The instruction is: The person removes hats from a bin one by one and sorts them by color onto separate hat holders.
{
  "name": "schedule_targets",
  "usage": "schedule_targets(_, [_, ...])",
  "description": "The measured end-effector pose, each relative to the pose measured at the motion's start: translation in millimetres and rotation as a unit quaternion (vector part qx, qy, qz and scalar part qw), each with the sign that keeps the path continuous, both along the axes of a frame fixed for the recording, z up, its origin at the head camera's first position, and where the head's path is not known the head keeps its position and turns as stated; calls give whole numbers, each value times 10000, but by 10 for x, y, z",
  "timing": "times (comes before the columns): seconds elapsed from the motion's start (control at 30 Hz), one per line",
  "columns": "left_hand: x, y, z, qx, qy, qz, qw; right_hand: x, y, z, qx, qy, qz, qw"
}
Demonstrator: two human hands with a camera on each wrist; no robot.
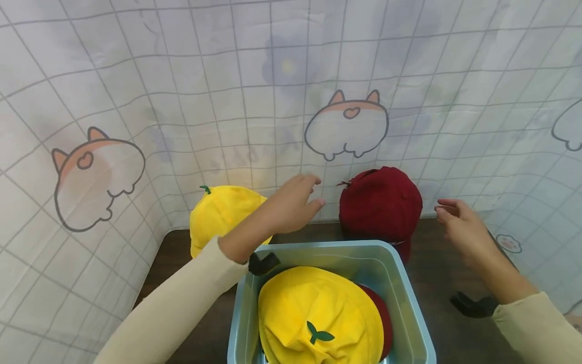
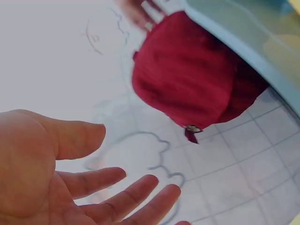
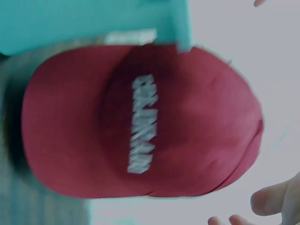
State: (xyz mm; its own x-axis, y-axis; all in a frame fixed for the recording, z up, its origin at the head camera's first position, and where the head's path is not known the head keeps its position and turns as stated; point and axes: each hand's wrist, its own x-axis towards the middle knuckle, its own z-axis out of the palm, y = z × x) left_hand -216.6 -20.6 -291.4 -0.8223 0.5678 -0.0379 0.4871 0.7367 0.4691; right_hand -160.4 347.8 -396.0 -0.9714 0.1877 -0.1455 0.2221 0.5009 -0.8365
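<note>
A dark red baseball cap [image 1: 381, 205] stands behind the back right corner of a light blue plastic bin [image 1: 411, 298]. White lettering shows on its front in the right wrist view, above the brim [image 3: 61, 122]. My left hand [image 1: 295, 205] is held in the air left of the cap, fingers spread and nothing in them. On the cap's other side hovers my right hand [image 1: 466, 230], loosely bent and holding nothing. Inside the bin lies a yellow hat [image 1: 318, 308] with a green sprout on top, partly covering another dark red cap [image 1: 382, 316].
A second yellow hat [image 1: 223, 212] with a sprout sits behind the bin at the left, partly hidden by my left forearm. Dark wood tabletop [image 1: 436, 263] lies under everything. A white grid-patterned cloth [image 1: 254, 101] hangs close behind and along both sides.
</note>
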Motion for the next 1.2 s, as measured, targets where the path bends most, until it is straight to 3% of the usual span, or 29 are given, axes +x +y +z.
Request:
schedule_targets(0.13, [300,-304,18,28,248,-92,9996,104,-189,268,268,357,115,9989])
schedule_targets(0.27, [523,-614,-48,52,314,-86,9995,255,-418,480,789,815,316,9930])
schedule_targets(0.47, [778,-997,-318,-115,659,319,9972,468,-822,623,1595,1521,963,9706])
schedule_targets(0.57, [906,-1122,-457,-143,972,524,9938,546,-1053,645,1724,1702,1392,9602])
schedule_targets(0.63, [1000,-1190,-530,-162,1007,686,9924,604,-1201,649,1764,1815,1704,9523])
schedule_targets(0.7, [1091,-1252,-600,-260,870,959,9912,667,-1332,644,1693,1848,2042,9463])
schedule_targets(0.87, [1259,-1380,-802,-511,-116,1693,9842,815,-1571,598,1518,1906,2814,9281])
schedule_targets(1.0, [1330,-1422,-982,-235,-646,1768,9818,916,-1710,581,1779,1798,3251,9112])
schedule_targets(1.1, [1357,-1412,-1092,281,-751,1609,9837,984,-1804,572,2332,1617,3618,8880])
schedule_targets(1.13, [1365,-1405,-1121,454,-754,1552,9840,1004,-1832,564,2537,1598,3768,8764])
schedule_targets(1.2, [1384,-1386,-1168,691,-746,1465,9840,1034,-1883,540,3022,1683,4096,8441])
